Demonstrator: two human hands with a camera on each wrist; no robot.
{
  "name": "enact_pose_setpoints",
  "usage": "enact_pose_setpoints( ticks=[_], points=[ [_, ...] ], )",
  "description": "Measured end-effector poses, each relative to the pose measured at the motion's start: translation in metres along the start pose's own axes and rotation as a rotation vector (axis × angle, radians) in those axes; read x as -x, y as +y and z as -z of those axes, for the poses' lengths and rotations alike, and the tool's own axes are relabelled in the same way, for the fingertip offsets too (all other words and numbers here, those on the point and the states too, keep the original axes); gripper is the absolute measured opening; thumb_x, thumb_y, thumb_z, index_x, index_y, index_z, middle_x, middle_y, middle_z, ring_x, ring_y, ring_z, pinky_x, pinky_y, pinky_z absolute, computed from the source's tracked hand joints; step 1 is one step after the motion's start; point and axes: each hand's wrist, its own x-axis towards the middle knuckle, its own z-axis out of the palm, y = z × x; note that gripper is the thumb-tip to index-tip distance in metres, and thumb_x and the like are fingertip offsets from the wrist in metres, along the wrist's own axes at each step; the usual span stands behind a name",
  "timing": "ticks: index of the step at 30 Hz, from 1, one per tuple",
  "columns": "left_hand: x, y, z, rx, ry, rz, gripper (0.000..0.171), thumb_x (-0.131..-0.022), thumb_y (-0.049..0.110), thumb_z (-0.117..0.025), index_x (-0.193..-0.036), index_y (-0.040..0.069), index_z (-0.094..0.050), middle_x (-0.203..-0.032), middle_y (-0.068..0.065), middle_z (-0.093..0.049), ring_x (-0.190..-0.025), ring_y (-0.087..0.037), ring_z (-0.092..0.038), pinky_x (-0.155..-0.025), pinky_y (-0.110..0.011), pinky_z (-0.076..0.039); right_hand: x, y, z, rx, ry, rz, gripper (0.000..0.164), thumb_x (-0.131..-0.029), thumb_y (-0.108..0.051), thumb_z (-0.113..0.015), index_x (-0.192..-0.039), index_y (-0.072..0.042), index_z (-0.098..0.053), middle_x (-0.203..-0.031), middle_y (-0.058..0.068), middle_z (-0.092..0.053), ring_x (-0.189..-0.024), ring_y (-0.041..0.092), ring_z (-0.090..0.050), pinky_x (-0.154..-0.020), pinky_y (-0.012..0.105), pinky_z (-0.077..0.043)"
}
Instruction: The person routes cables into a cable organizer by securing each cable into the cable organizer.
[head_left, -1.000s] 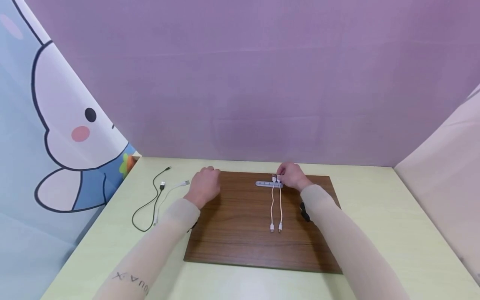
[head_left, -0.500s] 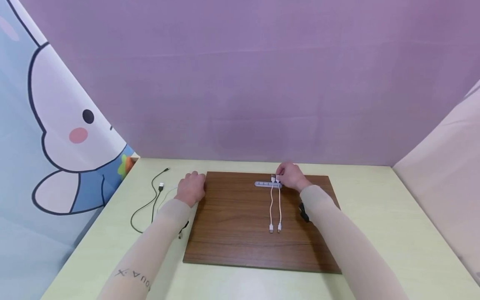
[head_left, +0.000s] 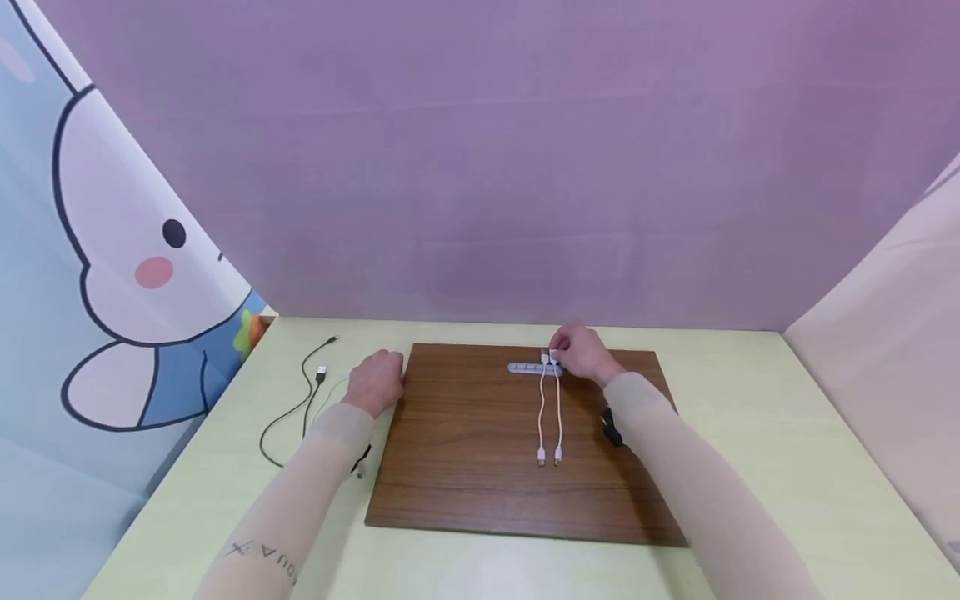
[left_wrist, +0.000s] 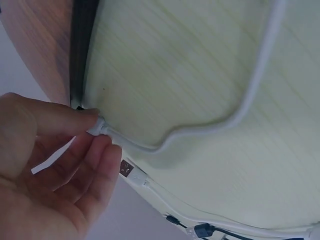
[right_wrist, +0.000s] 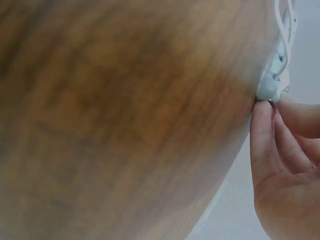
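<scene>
In the left wrist view my left hand (left_wrist: 55, 160) pinches the plug end of a white USB cable (left_wrist: 200, 128) between thumb and fingers. The head view puts this left hand (head_left: 377, 383) at the left edge of a brown wooden board (head_left: 465, 450). My right hand (head_left: 587, 354) is at the right end of a pale cable holder (head_left: 525, 367) near the board's far edge. In the right wrist view its fingertips pinch the end of the holder (right_wrist: 268, 86). Two white cables (head_left: 542, 408) run from the holder toward me, plugs at the far side.
A black USB cable (head_left: 288, 412) lies curved on the pale table (head_left: 750, 433) to the left. Another white USB plug (left_wrist: 134, 173) lies beyond my left fingers in the left wrist view. A purple curtain (head_left: 480, 167) hangs behind the table.
My left hand has moved left, off the board's far left corner and onto the white cable beside it. My right hand has stayed at the holder.
</scene>
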Motion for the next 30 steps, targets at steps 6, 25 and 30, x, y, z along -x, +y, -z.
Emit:
enact_pose_setpoints(
  ticks=[6,25,30],
  points=[
    [-0.003,-0.005,0.0,0.033,-0.015,-0.04,0.005,-0.087,0.0,-0.066,-0.089,0.004,-0.063,-0.088,-0.008,-0.061,-0.081,-0.025,-0.059,-0.068,-0.043,-0.053,0.005,-0.002,0.001,0.004,0.02,0.016,0.013,-0.1,-0.006,-0.062,-0.11,0.001,-0.067,-0.105,0.017,-0.067,-0.094,0.03,-0.062,-0.088,0.044,-0.052],
    [0.015,-0.007,0.016,0.323,0.068,-0.198,0.018,-0.09,-0.001,-0.06,-0.107,-0.003,-0.065,-0.102,-0.013,-0.062,-0.092,-0.028,-0.059,-0.083,-0.043,-0.052,0.023,-0.005,0.003,0.009,0.032,0.063,0.013,-0.099,-0.004,-0.062,-0.109,0.0,-0.068,-0.106,0.015,-0.07,-0.095,0.028,-0.064,-0.088,0.044,-0.053],
    [0.019,0.006,0.027,0.349,0.083,-0.226,0.021,-0.089,-0.001,-0.059,-0.109,-0.002,-0.065,-0.103,-0.013,-0.062,-0.094,-0.028,-0.059,-0.084,-0.043,-0.052,0.029,-0.007,0.005,-0.005,0.021,0.08,0.014,-0.098,-0.003,-0.061,-0.111,0.001,-0.068,-0.105,0.014,-0.07,-0.093,0.026,-0.064,-0.088,0.044,-0.053]
  ],
)
